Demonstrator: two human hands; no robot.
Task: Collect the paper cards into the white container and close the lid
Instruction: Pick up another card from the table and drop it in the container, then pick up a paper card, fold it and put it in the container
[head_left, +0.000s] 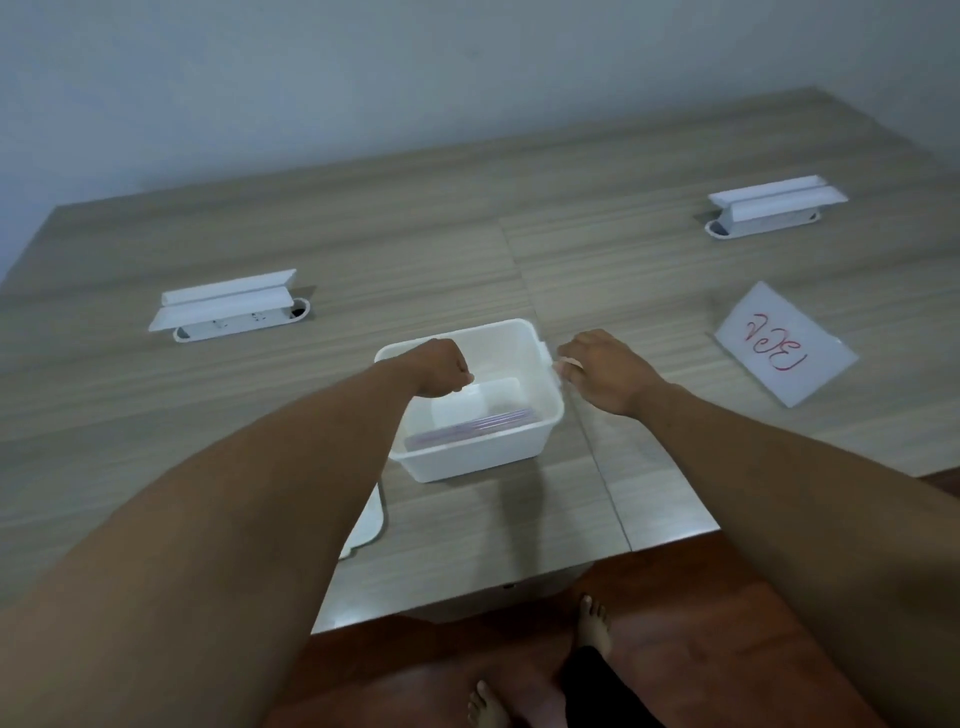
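The white container (519, 447) stands open in the middle of the table. Inside it, several cards with pink-purple edges (470, 430) lie stacked near the front wall. My left hand (441, 366) hangs over the container's left side with fingers curled down, pinching the edge of a white paper card (478, 400) that lies inside. My right hand (605, 371) grips the container's right rim with its fingertips. Another paper card with red writing (784, 345) lies on the table to the right. The white lid (370, 525) lies at the front left, mostly hidden under my left forearm.
Two white socket boxes with raised flaps sit in the table, one at the back left (228, 306) and one at the back right (774, 205). The table's front edge (519, 582) runs just below the container, with bare feet on a reddish floor beyond it.
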